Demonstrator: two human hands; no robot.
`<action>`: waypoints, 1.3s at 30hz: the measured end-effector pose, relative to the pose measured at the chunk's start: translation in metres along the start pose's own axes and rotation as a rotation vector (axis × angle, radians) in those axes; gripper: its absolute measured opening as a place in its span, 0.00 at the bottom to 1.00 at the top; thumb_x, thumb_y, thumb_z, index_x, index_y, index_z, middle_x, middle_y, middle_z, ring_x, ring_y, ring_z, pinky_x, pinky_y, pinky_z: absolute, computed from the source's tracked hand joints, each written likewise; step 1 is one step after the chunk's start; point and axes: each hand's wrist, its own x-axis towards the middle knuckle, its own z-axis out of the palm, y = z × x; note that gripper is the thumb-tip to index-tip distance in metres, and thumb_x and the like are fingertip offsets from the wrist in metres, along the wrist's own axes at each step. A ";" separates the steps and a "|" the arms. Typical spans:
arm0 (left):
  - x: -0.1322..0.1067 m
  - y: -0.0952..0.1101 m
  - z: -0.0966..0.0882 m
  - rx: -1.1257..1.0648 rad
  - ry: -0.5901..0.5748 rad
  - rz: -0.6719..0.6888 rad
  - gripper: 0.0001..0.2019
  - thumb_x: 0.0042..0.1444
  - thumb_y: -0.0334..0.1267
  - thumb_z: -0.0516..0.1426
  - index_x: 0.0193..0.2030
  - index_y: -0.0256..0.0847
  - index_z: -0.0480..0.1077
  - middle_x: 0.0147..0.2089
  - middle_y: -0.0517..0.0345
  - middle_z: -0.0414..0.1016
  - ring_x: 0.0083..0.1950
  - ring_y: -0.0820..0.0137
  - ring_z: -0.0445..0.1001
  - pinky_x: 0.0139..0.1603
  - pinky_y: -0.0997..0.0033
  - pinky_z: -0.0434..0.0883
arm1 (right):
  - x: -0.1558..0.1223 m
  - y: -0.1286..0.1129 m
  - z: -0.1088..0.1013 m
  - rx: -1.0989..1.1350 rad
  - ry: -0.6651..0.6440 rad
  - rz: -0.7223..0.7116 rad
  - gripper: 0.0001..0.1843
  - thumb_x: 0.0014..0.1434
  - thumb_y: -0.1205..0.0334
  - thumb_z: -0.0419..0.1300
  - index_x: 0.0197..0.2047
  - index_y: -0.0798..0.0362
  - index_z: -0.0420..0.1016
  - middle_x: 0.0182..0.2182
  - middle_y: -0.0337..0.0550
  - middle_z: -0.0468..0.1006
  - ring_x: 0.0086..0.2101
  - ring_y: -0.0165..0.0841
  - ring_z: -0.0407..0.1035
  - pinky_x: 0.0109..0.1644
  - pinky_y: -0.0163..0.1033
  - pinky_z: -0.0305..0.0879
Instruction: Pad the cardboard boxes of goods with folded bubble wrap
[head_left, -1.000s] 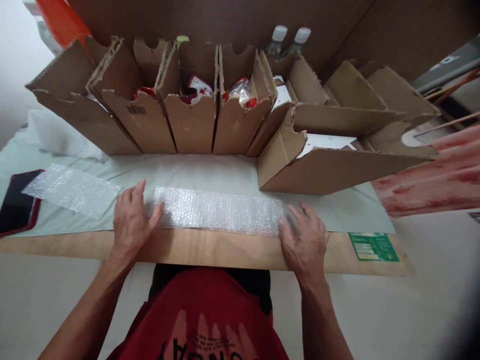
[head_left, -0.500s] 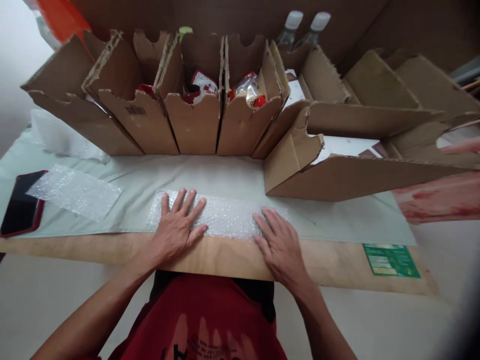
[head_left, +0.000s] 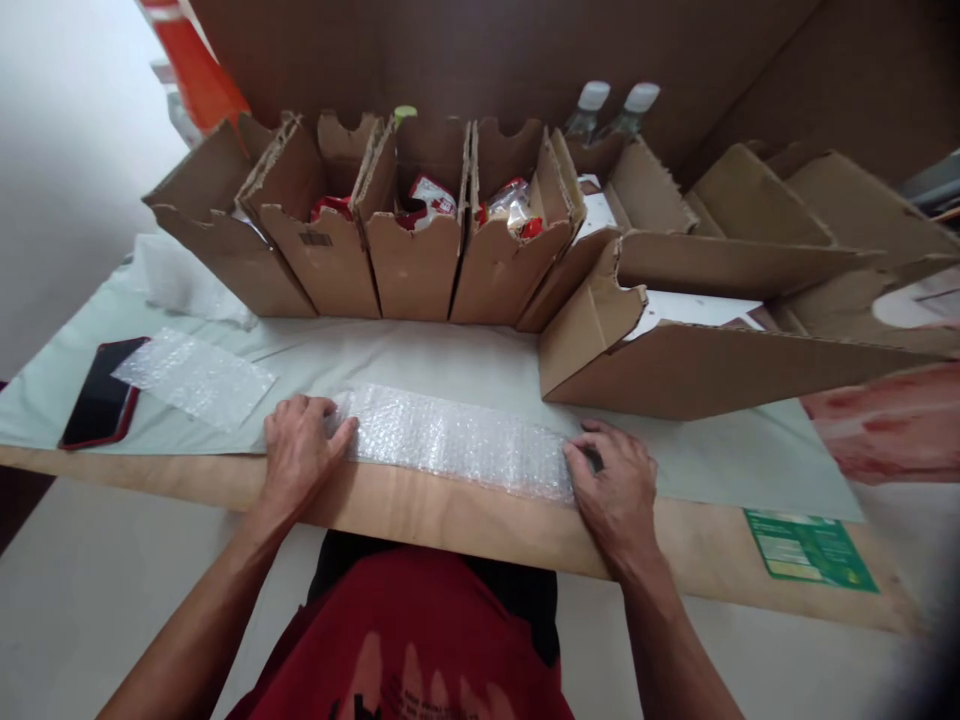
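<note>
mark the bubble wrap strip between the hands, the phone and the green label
Bubble wrap strip (head_left: pixel 454 440), head view: middle of its top surface
Phone (head_left: pixel 99 402), head view: its dark screen
Green label (head_left: pixel 810 551), head view: its printed middle

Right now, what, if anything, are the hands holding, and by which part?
Left hand at the left end of the bubble wrap strip, right hand at its right end; whether they pinch or merely touch it cannot be told.

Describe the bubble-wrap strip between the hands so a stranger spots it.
Find the pale cloth before the row of cardboard bins. Near its front edge, between left hand and right hand, lies a bubble-wrap strip, longer than the piece overlapping the phone.
</note>
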 end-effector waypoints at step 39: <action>-0.084 0.064 -0.006 -0.764 -0.122 0.379 0.23 0.66 0.32 0.55 0.67 0.46 0.65 0.42 0.54 0.80 0.43 0.64 0.79 0.48 0.59 0.77 | -0.070 -0.103 -0.030 1.267 -0.515 0.512 0.28 0.70 0.45 0.55 0.66 0.51 0.68 0.45 0.52 0.85 0.37 0.37 0.80 0.35 0.40 0.74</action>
